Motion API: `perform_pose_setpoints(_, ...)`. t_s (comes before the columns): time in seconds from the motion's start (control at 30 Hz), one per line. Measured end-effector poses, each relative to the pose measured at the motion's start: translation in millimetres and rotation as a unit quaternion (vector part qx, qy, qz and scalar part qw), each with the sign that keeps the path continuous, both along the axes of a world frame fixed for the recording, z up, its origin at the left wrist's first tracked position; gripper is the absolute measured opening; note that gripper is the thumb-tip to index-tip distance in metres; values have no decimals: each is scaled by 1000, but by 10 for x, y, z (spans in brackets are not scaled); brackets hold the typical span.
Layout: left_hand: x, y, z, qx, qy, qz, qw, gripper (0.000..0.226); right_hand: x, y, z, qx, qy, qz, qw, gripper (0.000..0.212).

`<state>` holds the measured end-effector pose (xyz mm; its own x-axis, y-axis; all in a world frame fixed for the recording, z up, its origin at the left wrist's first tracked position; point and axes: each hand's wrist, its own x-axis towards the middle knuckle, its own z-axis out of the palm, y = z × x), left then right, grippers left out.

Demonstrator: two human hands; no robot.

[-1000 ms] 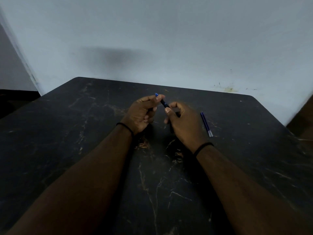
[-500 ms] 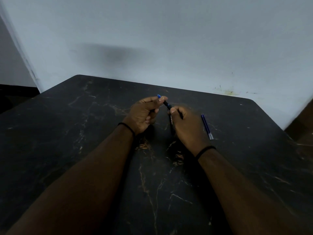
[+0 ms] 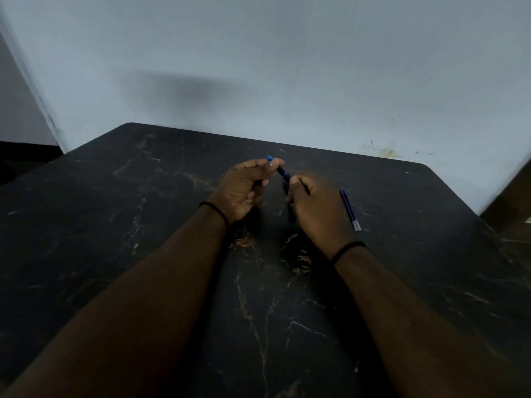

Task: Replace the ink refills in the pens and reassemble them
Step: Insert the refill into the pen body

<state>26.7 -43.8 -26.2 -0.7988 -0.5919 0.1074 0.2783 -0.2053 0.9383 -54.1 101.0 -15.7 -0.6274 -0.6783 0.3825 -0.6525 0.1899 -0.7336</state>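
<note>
Pen (image 3: 282, 171) pinched by both hands, left (image 3: 244, 188) and right (image 3: 319, 211), mid-table (image 3: 115, 225), refills (image 3: 350, 209) beside.

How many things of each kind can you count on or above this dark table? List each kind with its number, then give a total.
Hands: 2, left hand and right hand
Pen held between them: 1
Blue refills lying on the table: 2
Black wristbands: 2
Total: 7
</note>
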Motion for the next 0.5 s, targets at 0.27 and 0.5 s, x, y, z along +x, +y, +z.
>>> perform_pose_setpoints(0.27,16,15,19,-11,-9,2,1000,20,10,33,4,-9,0,2,1000,12)
perform_pose_setpoints(0.5,6,37,28,-14,-9,3,1000,17,20,32,-35,-67,-28,14,997,12)
